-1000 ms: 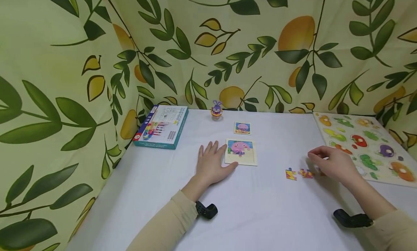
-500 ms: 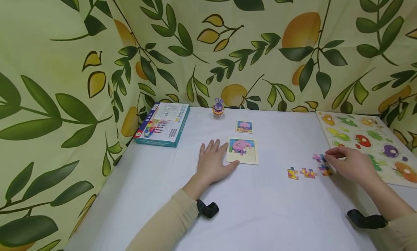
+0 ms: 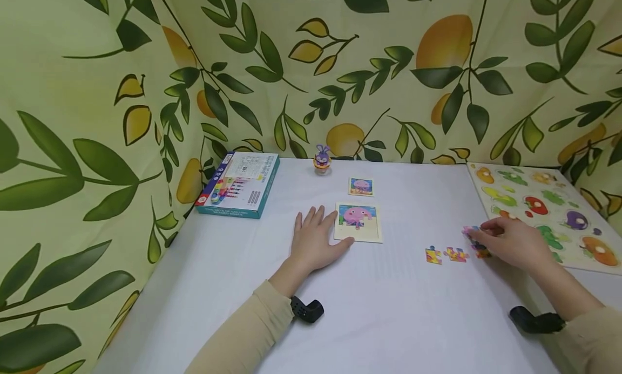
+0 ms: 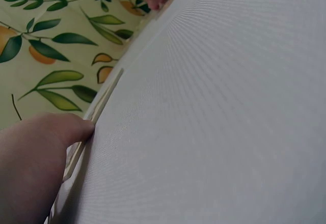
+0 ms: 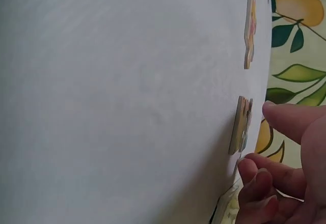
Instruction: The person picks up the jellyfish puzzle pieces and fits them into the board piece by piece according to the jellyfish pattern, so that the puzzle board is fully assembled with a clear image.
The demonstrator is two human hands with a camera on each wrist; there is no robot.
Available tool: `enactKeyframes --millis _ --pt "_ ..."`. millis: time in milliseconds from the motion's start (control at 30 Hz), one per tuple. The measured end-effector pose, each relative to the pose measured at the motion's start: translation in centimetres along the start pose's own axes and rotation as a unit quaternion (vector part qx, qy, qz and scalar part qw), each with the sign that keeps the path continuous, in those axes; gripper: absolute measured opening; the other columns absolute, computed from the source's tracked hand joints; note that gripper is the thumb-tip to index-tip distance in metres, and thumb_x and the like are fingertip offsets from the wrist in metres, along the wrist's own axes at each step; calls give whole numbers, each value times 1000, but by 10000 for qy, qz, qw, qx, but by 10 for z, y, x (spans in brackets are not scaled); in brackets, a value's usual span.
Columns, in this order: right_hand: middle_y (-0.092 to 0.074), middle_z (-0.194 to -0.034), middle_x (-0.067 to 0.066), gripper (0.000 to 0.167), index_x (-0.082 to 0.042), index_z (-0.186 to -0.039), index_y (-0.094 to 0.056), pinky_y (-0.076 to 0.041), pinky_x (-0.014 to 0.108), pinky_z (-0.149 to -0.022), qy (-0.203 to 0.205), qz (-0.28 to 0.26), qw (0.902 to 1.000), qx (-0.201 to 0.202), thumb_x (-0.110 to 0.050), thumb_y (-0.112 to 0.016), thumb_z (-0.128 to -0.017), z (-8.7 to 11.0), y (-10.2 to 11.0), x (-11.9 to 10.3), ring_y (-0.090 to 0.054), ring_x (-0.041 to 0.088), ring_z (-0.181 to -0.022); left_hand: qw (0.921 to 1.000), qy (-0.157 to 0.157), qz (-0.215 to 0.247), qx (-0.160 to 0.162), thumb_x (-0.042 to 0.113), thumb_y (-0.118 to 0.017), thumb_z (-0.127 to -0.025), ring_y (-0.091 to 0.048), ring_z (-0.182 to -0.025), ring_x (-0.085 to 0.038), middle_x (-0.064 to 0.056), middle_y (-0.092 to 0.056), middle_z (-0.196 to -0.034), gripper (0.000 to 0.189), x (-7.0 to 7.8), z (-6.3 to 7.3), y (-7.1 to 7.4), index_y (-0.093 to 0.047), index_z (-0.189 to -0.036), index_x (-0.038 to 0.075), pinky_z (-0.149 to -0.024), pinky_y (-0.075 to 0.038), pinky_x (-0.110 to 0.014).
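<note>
In the head view, my left hand [image 3: 312, 243] rests with fingers spread beside a small puzzle board [image 3: 371, 235] showing a pink octopus, its lower right part bare. The thumb lies on the board's edge, which the left wrist view also shows. My right hand [image 3: 516, 242] is low over the right side of the table, fingertips at a pink and blue puzzle piece [image 3: 469, 230]. In the right wrist view, the thumb and forefinger stand apart beside the pieces. Another piece [image 3: 481, 251] lies partly under the fingers. Left of it are an orange-pink piece [image 3: 456, 254] and a yellow piece [image 3: 433, 255].
A small octopus picture card [image 3: 361, 187] lies behind the board. Farther back stands a purple rabbit-eared figurine [image 3: 322, 159]. A flat box [image 3: 239, 184] is at the back left. A large fruit and vegetable board [image 3: 549, 212] lies at the right, under the right forearm's far side.
My right hand first moved right, uncovering the pink and blue piece, then came slightly back left over it. The left hand stays at the puzzle board. The head view has shifted a little.
</note>
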State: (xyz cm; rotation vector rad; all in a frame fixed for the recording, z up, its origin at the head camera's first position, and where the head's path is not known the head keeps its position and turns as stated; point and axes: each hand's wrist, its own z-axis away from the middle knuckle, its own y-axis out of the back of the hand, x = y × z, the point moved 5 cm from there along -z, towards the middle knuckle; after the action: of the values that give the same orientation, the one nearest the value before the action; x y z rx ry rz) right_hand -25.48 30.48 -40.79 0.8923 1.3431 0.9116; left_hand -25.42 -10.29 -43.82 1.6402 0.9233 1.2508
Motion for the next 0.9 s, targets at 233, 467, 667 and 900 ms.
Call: enactKeyframes --millis 233,467,667,900 --pt "-64 -86 19 73 15 -111 -62 -46 44 -62 20 220 9997 -123 -54 -72 -91 -4 2 -7 -55 35 -78 10000 38 14 -74 73 -54 -90 -19 -155 -31 -12 -33 -165 85 1 1 -1 -47 -155 20 -123 -1 -56" --pt "-64 -84 16 63 13 -107 -63 -42 36 -59 -7 129 9994 -314 -46 -74 -91 -9 4 -10 -54 31 -75 9999 53 -8 -88 73 -54 -90 -18 -155 -31 -12 -32 -165 85 2 1 2 -47 -156 20 -123 -1 -56" --pt "-60 -89 22 60 13 -110 -55 -45 38 -61 -261 -100 9992 -281 -41 -75 -91 -13 2 -9 -54 34 -78 10000 29 24 -77 73 -54 -90 -19 -155 -32 -13 -33 -165 84 1 1 1 -47 -156 20 -123 -1 -56" --pt "-60 -102 31 56 7 -112 -51 -49 40 -62 -304 -264 9991 -109 -39 -75 -92 -13 2 -12 -57 39 -83 10000 49 10 -68 73 -54 -90 -18 -155 -31 -12 -32 -165 84 1 2 1 -47 -156 20 -123 -1 -56"
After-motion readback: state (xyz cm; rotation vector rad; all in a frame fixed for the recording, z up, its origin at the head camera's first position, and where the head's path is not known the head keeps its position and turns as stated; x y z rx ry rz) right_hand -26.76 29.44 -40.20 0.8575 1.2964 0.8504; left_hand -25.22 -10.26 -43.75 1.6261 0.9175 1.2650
